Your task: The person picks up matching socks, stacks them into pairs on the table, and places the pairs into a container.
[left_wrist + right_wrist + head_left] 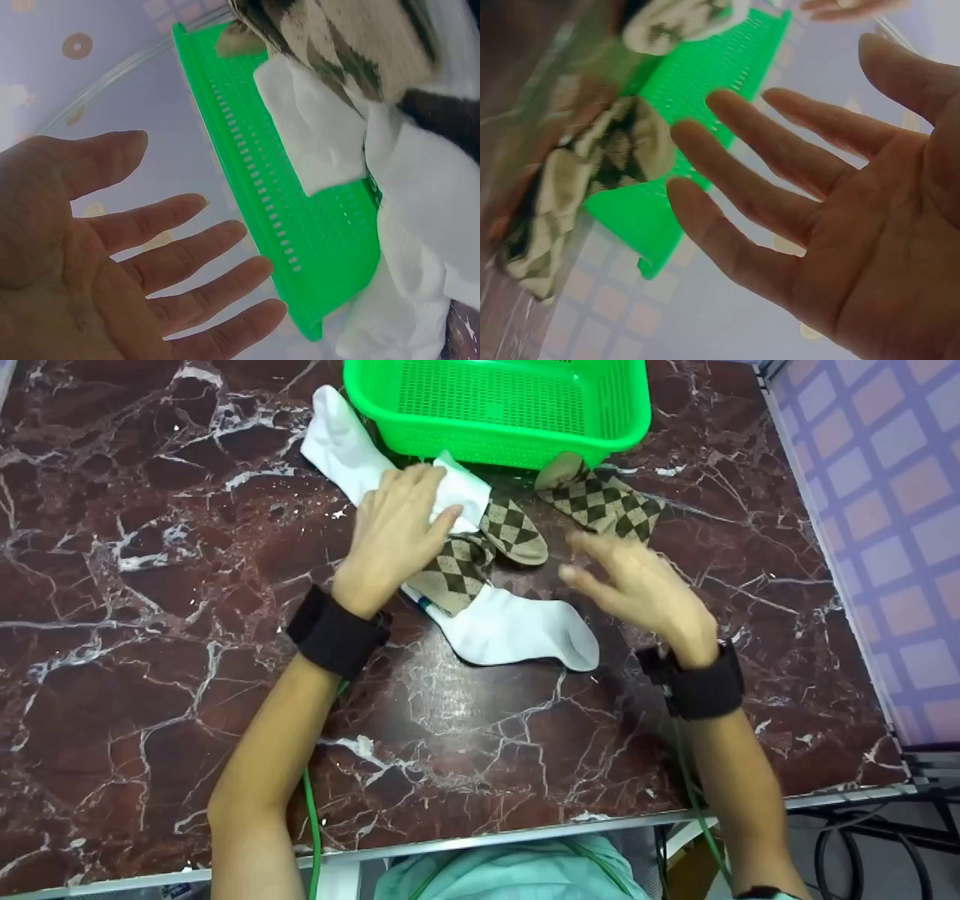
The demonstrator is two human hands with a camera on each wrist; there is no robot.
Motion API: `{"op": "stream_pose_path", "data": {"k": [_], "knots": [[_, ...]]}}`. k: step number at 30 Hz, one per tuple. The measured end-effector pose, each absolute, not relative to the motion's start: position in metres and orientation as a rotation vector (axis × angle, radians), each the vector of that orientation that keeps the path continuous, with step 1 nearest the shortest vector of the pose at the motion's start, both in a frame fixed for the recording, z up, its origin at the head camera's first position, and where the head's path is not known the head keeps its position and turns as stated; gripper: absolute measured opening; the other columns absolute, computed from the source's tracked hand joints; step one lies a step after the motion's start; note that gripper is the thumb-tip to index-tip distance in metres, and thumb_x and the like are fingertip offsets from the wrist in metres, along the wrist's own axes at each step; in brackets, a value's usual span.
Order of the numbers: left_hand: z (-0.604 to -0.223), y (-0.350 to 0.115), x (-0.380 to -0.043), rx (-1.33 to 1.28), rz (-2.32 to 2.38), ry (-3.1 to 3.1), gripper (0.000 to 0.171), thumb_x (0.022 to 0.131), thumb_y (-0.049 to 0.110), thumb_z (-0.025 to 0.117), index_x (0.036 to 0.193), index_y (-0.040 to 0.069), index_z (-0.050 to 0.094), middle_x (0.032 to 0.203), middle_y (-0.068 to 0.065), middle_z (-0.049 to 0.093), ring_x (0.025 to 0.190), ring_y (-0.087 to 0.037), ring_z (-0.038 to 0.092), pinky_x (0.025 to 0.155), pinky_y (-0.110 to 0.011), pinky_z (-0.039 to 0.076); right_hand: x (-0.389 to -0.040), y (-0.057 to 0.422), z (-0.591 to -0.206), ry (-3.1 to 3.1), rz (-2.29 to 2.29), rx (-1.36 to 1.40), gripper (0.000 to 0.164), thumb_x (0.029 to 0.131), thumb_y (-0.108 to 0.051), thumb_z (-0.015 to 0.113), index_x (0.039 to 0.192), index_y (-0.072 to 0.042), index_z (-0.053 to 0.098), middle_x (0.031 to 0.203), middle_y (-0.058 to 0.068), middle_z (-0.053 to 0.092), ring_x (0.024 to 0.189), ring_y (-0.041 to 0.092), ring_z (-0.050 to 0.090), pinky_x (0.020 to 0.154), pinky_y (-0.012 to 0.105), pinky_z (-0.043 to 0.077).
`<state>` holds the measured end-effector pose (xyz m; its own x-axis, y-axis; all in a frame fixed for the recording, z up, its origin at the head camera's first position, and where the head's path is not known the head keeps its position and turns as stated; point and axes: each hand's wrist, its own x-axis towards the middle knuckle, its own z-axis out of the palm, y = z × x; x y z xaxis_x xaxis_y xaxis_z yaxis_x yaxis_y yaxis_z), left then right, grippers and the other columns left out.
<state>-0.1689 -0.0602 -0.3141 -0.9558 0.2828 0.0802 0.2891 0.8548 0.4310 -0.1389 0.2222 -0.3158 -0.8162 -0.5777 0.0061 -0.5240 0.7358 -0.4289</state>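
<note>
In the head view my left hand (394,529) is over a white sock (341,442) and hides part of it. Its fingers look straight and spread in the left wrist view, with nothing gripped. Beside it, a folded white sock end (463,495) meets a brown checkered sock (454,574) that lies across a second white sock (517,630). Another checkered sock (607,502) lies on the right, just beyond my right hand (645,589). That hand's fingers (742,142) are extended, and the palm holds nothing.
A green plastic basket (502,431) stands at the table's far side, behind the socks. The dark red marbled table (150,697) has a metal front edge. Checked purple material (885,510) borders the right side. Green cables (311,825) run down from both wrist straps.
</note>
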Motion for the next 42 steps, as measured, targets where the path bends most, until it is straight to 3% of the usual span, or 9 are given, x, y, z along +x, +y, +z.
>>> {"op": "stream_pose_path", "data": {"k": [4, 8, 12, 19, 22, 25, 31, 38, 42], "knots": [[-0.317, -0.039, -0.166, -0.592, -0.651, -2.962, 0.039, 0.092, 0.032, 0.047, 0.119, 0.004, 0.051, 0.110, -0.015, 0.058, 0.095, -0.028, 0.053, 0.080, -0.040, 0.043, -0.125, 0.236, -0.326, 2.757, -0.543, -0.872, 0.053, 0.089, -0.038, 0.051, 0.126, -0.001, 0.046, 0.119, 0.016, 0.054, 0.102, 0.028, 0.055, 0.088, 0.042, 0.042], [-0.323, -0.016, -0.159, -0.752, -0.620, -2.882, 0.023, 0.090, 0.024, 0.051, 0.101, 0.004, 0.058, 0.081, -0.007, 0.060, 0.070, -0.022, 0.052, 0.064, -0.033, 0.044, -0.117, 0.240, -0.333, 2.741, -0.436, -0.809, 0.055, 0.085, -0.041, 0.056, 0.123, -0.001, 0.049, 0.107, 0.014, 0.060, 0.088, 0.026, 0.058, 0.077, 0.042, 0.047], [-0.332, 0.003, -0.149, -0.954, -0.665, -2.829, 0.021, 0.088, 0.017, 0.055, 0.106, 0.006, 0.058, 0.087, -0.007, 0.062, 0.073, -0.020, 0.054, 0.062, -0.029, 0.046, -0.114, 0.235, -0.336, 2.742, -0.315, -0.745, 0.047, 0.080, -0.038, 0.064, 0.113, -0.006, 0.054, 0.089, 0.006, 0.060, 0.073, 0.020, 0.055, 0.062, 0.037, 0.047], [-0.360, 0.020, -0.138, -1.295, -0.749, -2.784, 0.023, 0.084, 0.012, 0.060, 0.105, 0.004, 0.058, 0.096, -0.010, 0.060, 0.089, -0.025, 0.055, 0.075, -0.034, 0.047, -0.112, 0.224, -0.344, 2.728, -0.230, -0.737, 0.031, 0.072, -0.025, 0.072, 0.095, -0.010, 0.056, 0.084, 0.004, 0.057, 0.071, 0.022, 0.055, 0.057, 0.037, 0.046], [-0.370, 0.018, -0.138, -1.343, -0.740, -2.802, 0.027, 0.084, 0.017, 0.062, 0.106, 0.003, 0.056, 0.097, -0.012, 0.058, 0.090, -0.027, 0.053, 0.080, -0.036, 0.044, -0.110, 0.223, -0.347, 2.757, -0.254, -0.814, 0.024, 0.070, -0.014, 0.069, 0.088, -0.009, 0.054, 0.081, 0.003, 0.054, 0.064, 0.022, 0.052, 0.051, 0.035, 0.044], [-0.374, 0.013, -0.140, -1.350, -0.715, -2.824, 0.035, 0.082, 0.025, 0.064, 0.106, 0.001, 0.055, 0.094, -0.012, 0.055, 0.086, -0.027, 0.050, 0.077, -0.036, 0.042, -0.105, 0.225, -0.346, 2.796, -0.302, -0.900, 0.026, 0.068, -0.010, 0.066, 0.092, -0.008, 0.055, 0.082, 0.003, 0.050, 0.062, 0.021, 0.050, 0.048, 0.033, 0.043], [-0.373, 0.001, -0.140, -1.325, -0.680, -2.896, 0.053, 0.077, 0.039, 0.065, 0.115, 0.003, 0.055, 0.095, -0.010, 0.056, 0.085, -0.024, 0.048, 0.078, -0.035, 0.041, -0.094, 0.227, -0.332, 2.838, -0.485, -1.086, 0.021, 0.069, -0.005, 0.064, 0.088, -0.005, 0.055, 0.082, 0.003, 0.047, 0.062, 0.017, 0.047, 0.053, 0.029, 0.044], [-0.366, -0.010, -0.133, -1.326, -0.597, -2.939, 0.043, 0.070, 0.044, 0.069, 0.090, 0.007, 0.060, 0.085, -0.004, 0.060, 0.073, -0.020, 0.050, 0.068, -0.034, 0.044, -0.083, 0.223, -0.310, 2.838, -0.665, -1.244, 0.018, 0.069, -0.001, 0.063, 0.082, -0.006, 0.053, 0.081, 0.002, 0.042, 0.062, 0.013, 0.043, 0.053, 0.023, 0.041], [-0.362, -0.018, -0.128, -1.313, -0.545, -2.970, 0.039, 0.069, 0.041, 0.072, 0.089, 0.010, 0.061, 0.080, -0.001, 0.062, 0.073, -0.020, 0.051, 0.066, -0.035, 0.042, -0.075, 0.226, -0.300, 2.815, -0.768, -1.283, 0.019, 0.070, 0.003, 0.062, 0.083, -0.006, 0.052, 0.083, 0.002, 0.044, 0.065, 0.011, 0.042, 0.054, 0.023, 0.040]]}}
